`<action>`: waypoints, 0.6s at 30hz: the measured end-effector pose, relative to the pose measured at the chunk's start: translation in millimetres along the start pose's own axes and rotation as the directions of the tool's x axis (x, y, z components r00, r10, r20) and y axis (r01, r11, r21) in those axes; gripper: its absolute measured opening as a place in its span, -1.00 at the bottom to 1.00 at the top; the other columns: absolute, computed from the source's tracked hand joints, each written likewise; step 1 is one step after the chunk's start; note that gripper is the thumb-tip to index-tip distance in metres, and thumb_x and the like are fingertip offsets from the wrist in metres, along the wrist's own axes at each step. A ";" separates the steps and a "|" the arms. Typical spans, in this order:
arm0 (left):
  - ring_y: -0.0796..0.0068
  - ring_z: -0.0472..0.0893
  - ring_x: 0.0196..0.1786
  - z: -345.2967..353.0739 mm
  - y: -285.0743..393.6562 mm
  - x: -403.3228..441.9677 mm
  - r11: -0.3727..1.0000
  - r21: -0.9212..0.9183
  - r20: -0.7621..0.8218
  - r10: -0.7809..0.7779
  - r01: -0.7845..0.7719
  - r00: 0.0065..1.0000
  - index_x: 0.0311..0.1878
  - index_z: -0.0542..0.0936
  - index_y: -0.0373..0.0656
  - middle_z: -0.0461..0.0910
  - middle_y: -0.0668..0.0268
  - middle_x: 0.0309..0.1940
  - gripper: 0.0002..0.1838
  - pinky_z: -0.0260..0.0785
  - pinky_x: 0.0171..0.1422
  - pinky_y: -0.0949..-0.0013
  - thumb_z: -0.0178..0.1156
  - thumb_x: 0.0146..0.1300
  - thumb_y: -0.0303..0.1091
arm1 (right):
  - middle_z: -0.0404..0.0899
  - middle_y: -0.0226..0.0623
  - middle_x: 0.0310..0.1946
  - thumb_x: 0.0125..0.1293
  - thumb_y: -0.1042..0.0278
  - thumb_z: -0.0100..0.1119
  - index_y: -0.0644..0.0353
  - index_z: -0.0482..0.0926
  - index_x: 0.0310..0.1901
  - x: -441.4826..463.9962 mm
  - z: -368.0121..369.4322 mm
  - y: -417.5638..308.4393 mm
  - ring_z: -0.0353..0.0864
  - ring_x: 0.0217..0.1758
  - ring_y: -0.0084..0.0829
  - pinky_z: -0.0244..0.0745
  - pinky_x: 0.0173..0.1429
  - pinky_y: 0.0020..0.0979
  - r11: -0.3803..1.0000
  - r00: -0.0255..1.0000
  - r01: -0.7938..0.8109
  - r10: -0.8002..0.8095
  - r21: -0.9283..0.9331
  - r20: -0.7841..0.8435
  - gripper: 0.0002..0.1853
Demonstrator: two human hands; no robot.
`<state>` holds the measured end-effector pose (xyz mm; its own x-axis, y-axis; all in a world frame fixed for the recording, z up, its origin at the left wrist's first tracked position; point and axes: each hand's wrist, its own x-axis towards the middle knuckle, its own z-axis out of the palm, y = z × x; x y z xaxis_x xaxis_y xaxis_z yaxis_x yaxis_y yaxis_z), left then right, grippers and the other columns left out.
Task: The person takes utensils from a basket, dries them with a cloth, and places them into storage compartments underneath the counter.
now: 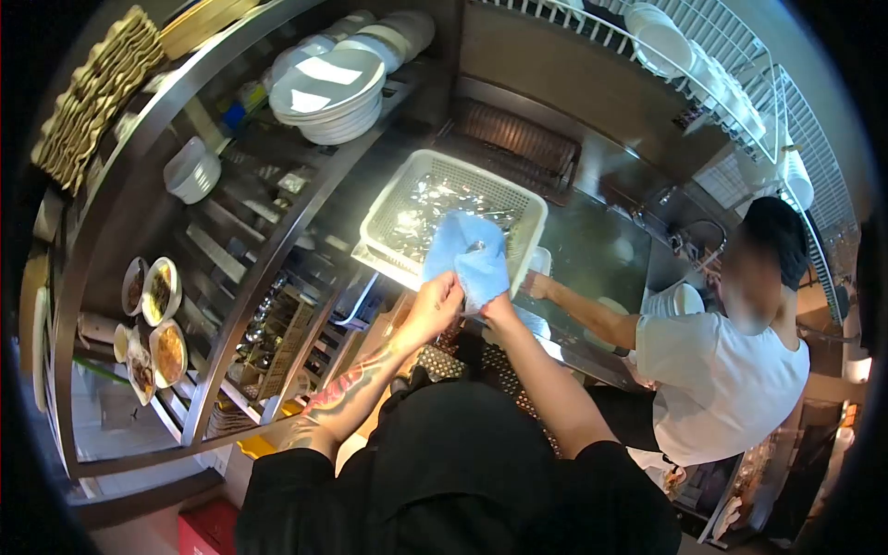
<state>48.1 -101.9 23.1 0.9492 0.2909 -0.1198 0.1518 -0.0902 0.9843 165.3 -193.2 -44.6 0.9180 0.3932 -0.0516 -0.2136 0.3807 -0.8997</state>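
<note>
A light blue cloth [465, 257] is bunched between my two hands, over the near edge of a white plastic basket [532, 222]. My left hand [438, 300] is closed on the cloth's lower left corner, fingers pinched. At the lower right, my right hand [498, 308] grips the cloth from beneath, its fingers mostly covered. Whether something is wrapped in the folds, I cannot tell; a small dark spot shows near the cloth's middle. Shiny metal pieces, apparently cutlery [433, 196], lie in the basket beyond my hands.
To my right, a co-worker in a white shirt [721, 379] reaches an arm toward dishes beside the basket. A water-filled sink [601, 245] lies there. Stacked bowls [328, 97] stand on the metal shelf at left, used dishes [166, 351] lower down. A wire rack [777, 92] hangs above.
</note>
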 end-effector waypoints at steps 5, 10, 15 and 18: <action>0.68 0.40 -0.56 -40.4 -42.4 -35.8 0.932 0.326 0.040 0.154 -0.158 0.987 -0.21 0.61 -0.26 0.47 0.42 -0.62 -0.72 0.26 -0.46 0.41 0.08 0.53 -0.25 | 0.64 -0.06 -0.18 0.14 0.35 0.24 0.18 0.67 -0.06 0.9 29.6 -55.8 0.62 -0.08 -0.06 0.54 0.02 -0.22 0.380 0.585 0.789 -0.228 -0.482 0.778 -0.70; 0.68 0.44 -0.55 -62.5 -27.1 -55.3 0.944 0.319 -0.061 0.116 -0.090 0.991 -0.20 0.63 -0.23 0.50 0.40 -0.61 -0.73 0.29 -0.44 0.44 0.10 0.54 -0.23 | 0.64 -0.07 -0.19 0.18 0.35 0.17 0.17 0.66 -0.09 -10.9 63.9 -22.6 0.64 -0.06 -0.03 0.55 0.05 -0.11 0.362 0.718 0.688 -0.466 -0.628 0.517 -0.73; 0.59 0.58 -0.30 -55.9 -56.5 -46.4 0.984 -0.015 -0.432 0.152 -0.176 0.889 -0.06 0.70 -0.27 0.64 0.32 -0.35 -0.77 0.45 -0.14 0.46 0.15 0.50 -0.32 | 0.65 -0.06 -0.37 0.21 0.15 0.24 0.17 0.64 -0.17 -37.8 75.9 7.1 0.69 -0.32 -0.06 0.53 -0.27 -0.15 0.566 0.920 0.364 -0.094 -0.739 0.381 -0.72; 0.28 0.54 0.17 -61.2 -71.5 -42.0 0.853 0.472 -0.454 0.450 -0.220 0.769 0.13 0.74 -0.09 0.60 0.16 0.18 -0.71 0.39 0.28 0.24 0.25 0.38 -0.37 | 0.58 -0.12 -0.50 0.17 0.30 0.25 0.22 0.64 -0.38 -54.9 91.0 19.5 0.68 -0.35 -0.20 0.50 -0.34 -0.16 0.421 0.854 0.517 -0.195 -0.746 0.482 -0.84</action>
<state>-19.5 -49.4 -34.3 0.6730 0.6158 0.4096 0.0507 -0.5909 0.8051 80.3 -131.2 -19.9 0.6645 0.6654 0.3400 0.6337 -0.2607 -0.7283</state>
